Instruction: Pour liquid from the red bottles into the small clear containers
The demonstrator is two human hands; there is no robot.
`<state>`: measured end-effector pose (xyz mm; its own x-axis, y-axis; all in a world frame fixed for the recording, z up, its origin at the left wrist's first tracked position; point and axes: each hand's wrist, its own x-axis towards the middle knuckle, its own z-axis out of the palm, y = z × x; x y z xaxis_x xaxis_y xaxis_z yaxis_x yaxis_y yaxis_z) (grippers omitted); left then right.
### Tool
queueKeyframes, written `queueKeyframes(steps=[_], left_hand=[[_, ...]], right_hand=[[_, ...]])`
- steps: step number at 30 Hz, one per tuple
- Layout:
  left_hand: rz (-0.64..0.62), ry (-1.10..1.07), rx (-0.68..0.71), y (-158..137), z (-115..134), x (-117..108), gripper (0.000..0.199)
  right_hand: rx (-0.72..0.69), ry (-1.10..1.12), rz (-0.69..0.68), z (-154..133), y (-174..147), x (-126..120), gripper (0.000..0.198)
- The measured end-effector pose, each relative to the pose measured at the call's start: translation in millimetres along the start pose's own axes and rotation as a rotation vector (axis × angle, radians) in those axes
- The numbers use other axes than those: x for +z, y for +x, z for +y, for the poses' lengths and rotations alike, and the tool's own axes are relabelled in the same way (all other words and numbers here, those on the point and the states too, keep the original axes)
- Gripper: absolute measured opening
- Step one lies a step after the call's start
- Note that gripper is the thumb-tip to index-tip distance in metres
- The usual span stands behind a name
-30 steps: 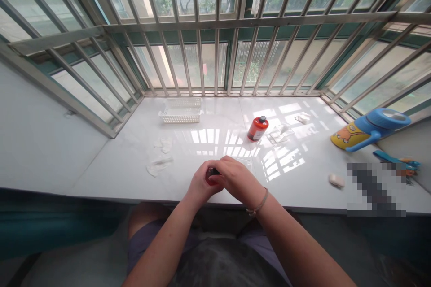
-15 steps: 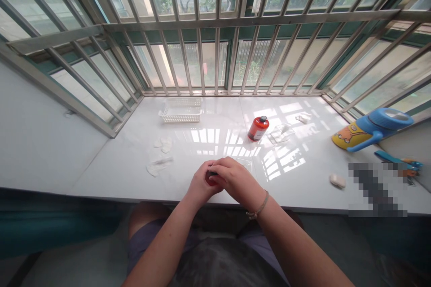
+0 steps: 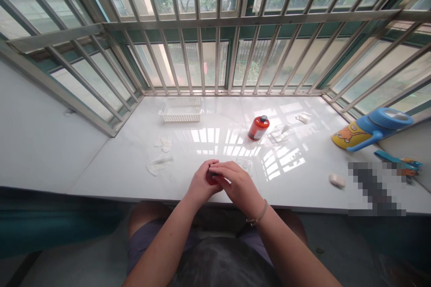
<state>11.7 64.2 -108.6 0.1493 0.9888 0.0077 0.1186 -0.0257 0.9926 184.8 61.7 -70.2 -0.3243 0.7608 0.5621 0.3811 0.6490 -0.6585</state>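
Observation:
Close to the front edge of the white counter, my left hand point(image 3: 201, 183) is wrapped around a red bottle point(image 3: 211, 177) with a dark top. Most of this bottle is hidden by my fingers. My right hand point(image 3: 238, 182) reaches over from the other side, its fingers closed on the dark cap. Just beyond my right hand lies a clear square plastic dish point(image 3: 245, 164), partly covered by it. A second red bottle point(image 3: 258, 128) with a black cap and a pale label stands upright farther back.
Behind are a white perforated basket point(image 3: 182, 116) and metal window bars. Crumpled white pieces point(image 3: 159, 165) lie left. Rightward are a clear tray point(image 3: 281, 133), a crumpled wipe point(image 3: 303, 118), a whitish rounded object point(image 3: 337, 181), a blue-and-yellow flask point(image 3: 367, 131) and a blue strap point(image 3: 390, 158).
My right hand has shifted slightly on the cap, its wrist moving a little down and left. More of the clear dish shows behind it. My left hand stays in place.

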Motion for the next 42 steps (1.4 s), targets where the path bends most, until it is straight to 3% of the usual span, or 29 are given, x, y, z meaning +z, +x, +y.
queueKeyframes(steps=[10,22,26,32,37,42], left_hand=[[0.015,0.029,0.03,1,1,0,0.065],[0.035,0.077,0.043,1,6,2,0.062],[0.028,0.112,0.043,1,5,-1,0.062],[0.029,0.082,0.022,-1,2,0,0.065],[0.008,0.043,0.001,-2,3,1,0.063],[-0.008,0.056,0.044,-2,6,-1,0.064]], right_hand=[[0.12,-0.053,-0.115,-9,8,-2,0.036],[-0.097,-0.171,-0.272,1,18,-11,0.037],[0.027,-0.222,-0.198,-3,12,-7,0.028],[0.247,-0.128,0.025,-16,-6,-6,0.052],[0.254,0.073,-0.079,-20,-14,-8,0.061],[0.377,0.017,0.071,-17,-18,-8,0.041]])
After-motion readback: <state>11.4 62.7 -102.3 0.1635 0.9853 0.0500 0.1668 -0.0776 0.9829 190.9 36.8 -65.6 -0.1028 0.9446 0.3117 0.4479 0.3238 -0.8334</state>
